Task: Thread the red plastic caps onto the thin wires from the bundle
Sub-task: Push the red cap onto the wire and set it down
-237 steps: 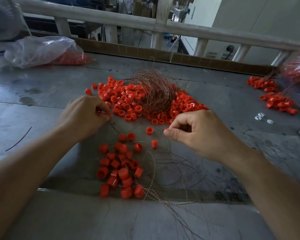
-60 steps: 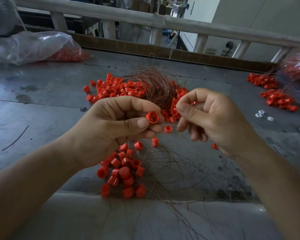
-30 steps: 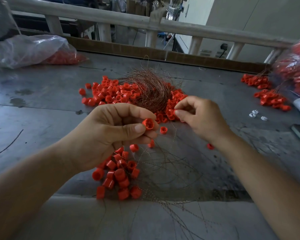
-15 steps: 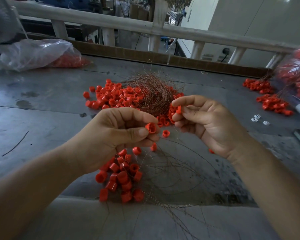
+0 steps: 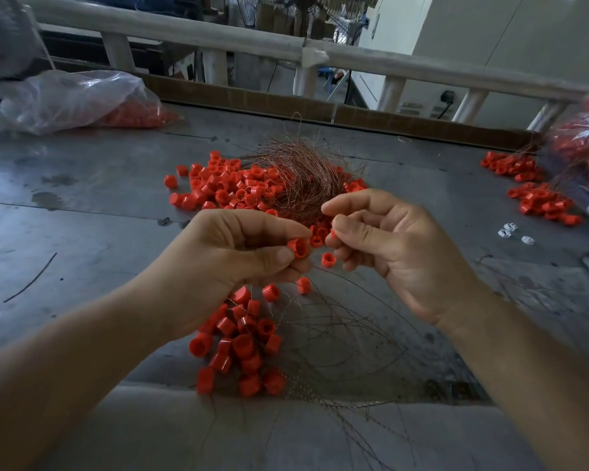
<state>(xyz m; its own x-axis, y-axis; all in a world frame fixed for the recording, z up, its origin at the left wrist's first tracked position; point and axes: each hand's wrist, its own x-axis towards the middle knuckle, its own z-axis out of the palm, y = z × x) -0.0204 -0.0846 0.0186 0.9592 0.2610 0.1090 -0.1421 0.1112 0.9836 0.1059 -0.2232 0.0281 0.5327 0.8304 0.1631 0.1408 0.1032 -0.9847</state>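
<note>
My left hand (image 5: 228, 266) pinches a red cap (image 5: 297, 247) between thumb and forefinger, its open end turned to the right. My right hand (image 5: 385, 243) is a few centimetres to the right, thumb and forefinger closed; a sliver of a second red cap (image 5: 333, 234) shows at its thumb. Whether a wire is also in that pinch I cannot tell. Behind the hands lies the tangled copper wire bundle (image 5: 300, 180) on a heap of loose red caps (image 5: 225, 185). Below my hands lies a cluster of caps strung on wires (image 5: 242, 345).
The grey metal table (image 5: 82, 239) has a raised cardboard edge and a white railing at the back. A clear plastic bag of caps (image 5: 79, 100) lies far left. More threaded caps (image 5: 538, 198) and a bag of caps (image 5: 582, 141) sit far right, beside small white parts (image 5: 510, 231).
Since a second ago my right hand has come back from the cap heap toward my left hand with a cap at its fingertips. My left hand kept its cap throughout.
</note>
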